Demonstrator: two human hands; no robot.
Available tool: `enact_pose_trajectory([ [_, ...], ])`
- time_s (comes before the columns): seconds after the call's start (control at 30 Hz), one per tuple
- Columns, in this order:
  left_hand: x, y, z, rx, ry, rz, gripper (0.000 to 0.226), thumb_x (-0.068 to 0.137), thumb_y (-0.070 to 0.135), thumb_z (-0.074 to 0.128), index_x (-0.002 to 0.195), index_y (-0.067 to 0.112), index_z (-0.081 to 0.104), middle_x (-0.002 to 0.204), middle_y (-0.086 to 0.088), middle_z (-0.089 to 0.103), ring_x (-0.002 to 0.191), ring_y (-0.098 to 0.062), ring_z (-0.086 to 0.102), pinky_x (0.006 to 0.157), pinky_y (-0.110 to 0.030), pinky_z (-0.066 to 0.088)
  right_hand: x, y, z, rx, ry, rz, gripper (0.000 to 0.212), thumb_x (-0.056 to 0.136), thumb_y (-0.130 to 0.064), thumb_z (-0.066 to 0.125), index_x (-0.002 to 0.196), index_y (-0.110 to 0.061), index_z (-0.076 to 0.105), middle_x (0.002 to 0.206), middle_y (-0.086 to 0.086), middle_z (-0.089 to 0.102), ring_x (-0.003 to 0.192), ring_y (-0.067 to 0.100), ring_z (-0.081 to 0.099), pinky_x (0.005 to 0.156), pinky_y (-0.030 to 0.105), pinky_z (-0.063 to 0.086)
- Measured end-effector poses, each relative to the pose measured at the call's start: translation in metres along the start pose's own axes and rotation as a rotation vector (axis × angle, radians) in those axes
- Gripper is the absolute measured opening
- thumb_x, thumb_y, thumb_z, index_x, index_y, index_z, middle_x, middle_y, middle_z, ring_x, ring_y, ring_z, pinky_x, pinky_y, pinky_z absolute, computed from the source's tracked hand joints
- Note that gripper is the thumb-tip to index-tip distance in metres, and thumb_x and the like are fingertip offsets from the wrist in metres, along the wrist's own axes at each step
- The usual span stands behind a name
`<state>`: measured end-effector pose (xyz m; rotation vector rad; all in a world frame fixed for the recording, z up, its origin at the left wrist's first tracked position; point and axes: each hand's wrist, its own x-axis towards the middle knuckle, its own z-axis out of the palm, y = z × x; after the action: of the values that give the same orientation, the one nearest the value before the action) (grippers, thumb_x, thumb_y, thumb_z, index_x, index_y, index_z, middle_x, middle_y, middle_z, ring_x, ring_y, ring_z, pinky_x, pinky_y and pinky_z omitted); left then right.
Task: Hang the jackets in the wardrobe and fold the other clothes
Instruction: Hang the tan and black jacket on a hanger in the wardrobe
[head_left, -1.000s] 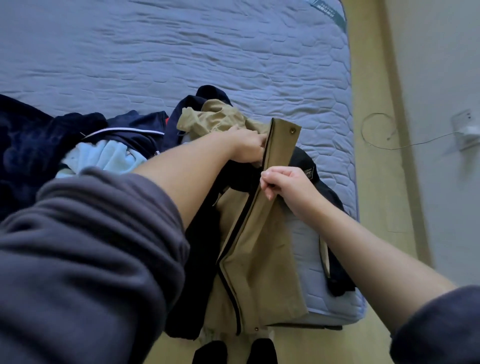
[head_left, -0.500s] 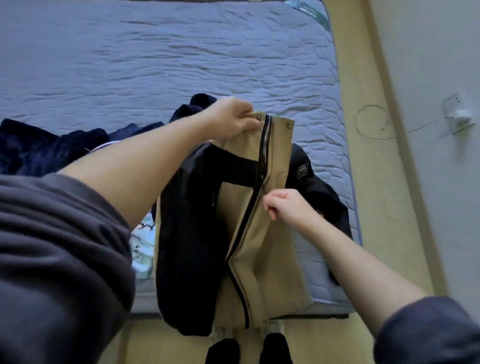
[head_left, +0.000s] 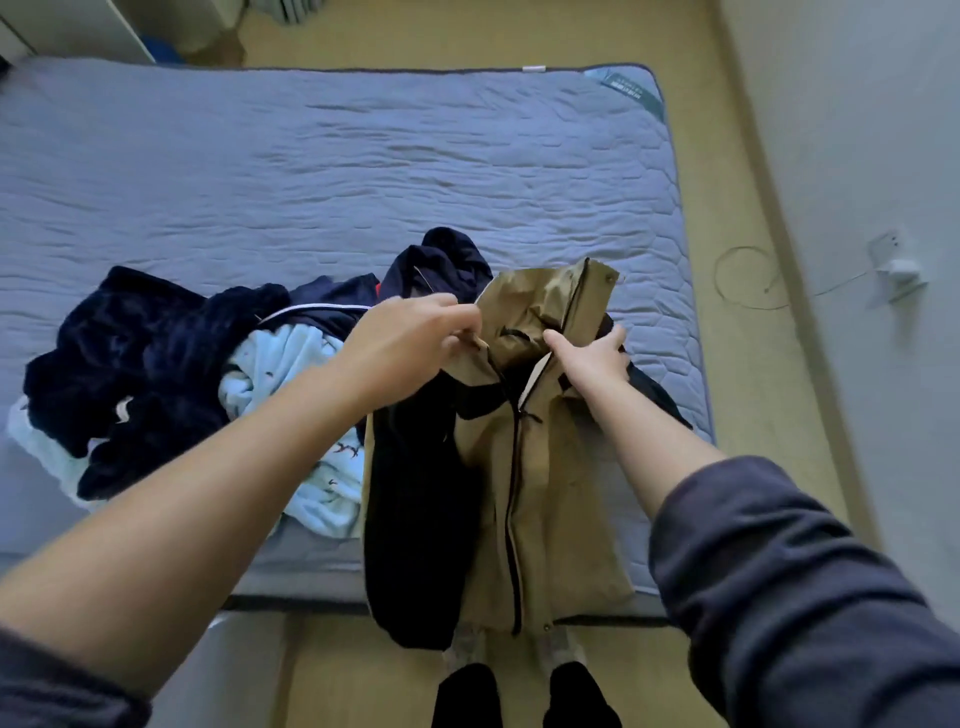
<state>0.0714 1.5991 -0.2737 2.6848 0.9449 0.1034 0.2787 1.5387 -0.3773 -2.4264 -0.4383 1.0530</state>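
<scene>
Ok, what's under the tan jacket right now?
A black garment sticks out from under the jacket at its right edge, lying on the mattress. The jacket covers how far it runs beneath, and anything else below.

Home bedroom, bare mattress (head_left: 363, 171), heaped clothes (head_left: 171, 374), wall socket (head_left: 891, 260)

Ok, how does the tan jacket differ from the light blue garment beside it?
The tan jacket is held by the left hand and right hand, draping over the mattress edge; the light blue garment lies crumpled, untouched, partly under navy clothes. The jacket looks smooth with a black zipper; the blue garment fleecy with small prints. Both are on the mattress.
</scene>
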Motion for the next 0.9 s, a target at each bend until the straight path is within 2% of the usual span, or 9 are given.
enact_pose_trajectory([
  [0.1,-0.034,0.014,-0.028,-0.010,-0.040,-0.125,0.019,0.092,0.020,0.051,0.106,0.027,0.062,0.100,0.007,0.065,0.095,-0.024,0.058,0.074,-0.039,0.047,-0.008,-0.029,0.003,0.122,-0.003,0.085,0.099,0.075,-0.051,0.069,0.147,-0.013,0.012,0.139,0.022,0.042,0.122,0.039,0.047,0.097,0.042,0.041],
  [0.2,-0.069,0.020,-0.047,0.057,-0.024,-0.285,0.020,0.093,0.021,0.051,0.102,0.035,0.062,0.082,0.010,0.061,0.076,-0.016,0.059,0.065,-0.032,0.042,-0.018,-0.042,0.004,0.131,-0.021,0.061,0.063,0.084,-0.028,0.061,0.137,-0.003,0.038,0.129,0.018,0.055,0.115,0.034,0.055,0.090,0.035,0.044],
  [0.3,-0.108,0.027,-0.052,-0.181,0.013,-0.580,0.027,0.092,0.013,0.050,0.087,0.039,0.058,0.065,0.005,0.063,0.053,-0.009,0.062,0.057,-0.033,0.049,-0.049,-0.047,-0.005,0.185,-0.086,-0.025,0.037,0.092,-0.014,0.047,0.126,0.002,0.051,0.083,0.012,0.057,0.079,0.026,0.056,0.077,0.031,0.041],
  [0.37,-0.139,0.041,-0.050,-0.428,0.173,-0.761,0.029,0.092,0.011,0.055,0.078,0.036,0.058,0.067,-0.005,0.068,0.062,-0.019,0.068,0.070,-0.044,0.055,-0.083,-0.043,-0.016,0.232,-0.121,-0.169,0.032,0.095,-0.019,0.039,0.118,-0.004,0.055,0.069,0.005,0.049,0.062,0.018,0.046,0.067,0.029,0.037],
  [0.43,-0.172,0.061,-0.049,-0.573,0.371,-0.898,0.026,0.093,0.012,0.057,0.077,0.033,0.060,0.075,-0.013,0.070,0.074,-0.031,0.069,0.079,-0.051,0.054,-0.123,-0.033,-0.030,0.314,-0.232,-0.312,0.024,0.094,-0.022,0.037,0.100,-0.013,0.058,0.075,0.002,0.053,0.065,0.017,0.048,0.065,0.029,0.037],
  [0.57,-0.237,0.113,-0.050,-0.789,0.695,-1.164,0.019,0.100,0.022,0.044,0.085,0.021,0.054,0.093,-0.013,0.069,0.087,-0.029,0.068,0.087,-0.051,0.052,-0.208,-0.014,-0.070,0.497,-0.495,-0.399,0.021,0.092,-0.016,0.039,0.082,-0.017,0.058,0.069,-0.002,0.053,0.064,0.015,0.050,0.058,0.026,0.040],
  [0.67,-0.285,0.159,-0.060,-1.166,1.158,-1.297,0.025,0.099,0.014,0.031,0.079,0.015,0.047,0.091,-0.013,0.063,0.074,-0.019,0.066,0.073,-0.037,0.054,-0.272,-0.007,-0.092,0.533,-0.697,-0.515,0.019,0.088,-0.009,0.044,0.079,-0.010,0.060,0.068,0.002,0.056,0.065,0.018,0.052,0.062,0.029,0.044],
  [0.77,-0.332,0.205,-0.077,-1.462,1.592,-1.323,0.028,0.095,0.030,0.038,0.071,0.015,0.042,0.068,-0.008,0.059,0.070,-0.024,0.062,0.069,-0.042,0.054,-0.333,0.001,-0.107,0.483,-0.905,-0.676,0.018,0.086,-0.006,0.044,0.084,-0.004,0.062,0.074,0.011,0.058,0.067,0.021,0.054,0.062,0.031,0.046],
  [0.9,-0.391,0.276,-0.084,-1.533,1.704,-1.423,0.015,0.092,0.015,0.058,0.079,0.007,0.056,0.074,-0.009,0.059,0.064,-0.017,0.063,0.056,-0.032,0.059,-0.406,0.020,-0.122,0.393,-1.120,-0.841,0.021,0.084,-0.008,0.043,0.068,-0.012,0.057,0.062,0.005,0.053,0.059,0.019,0.050,0.052,0.026,0.043],
])
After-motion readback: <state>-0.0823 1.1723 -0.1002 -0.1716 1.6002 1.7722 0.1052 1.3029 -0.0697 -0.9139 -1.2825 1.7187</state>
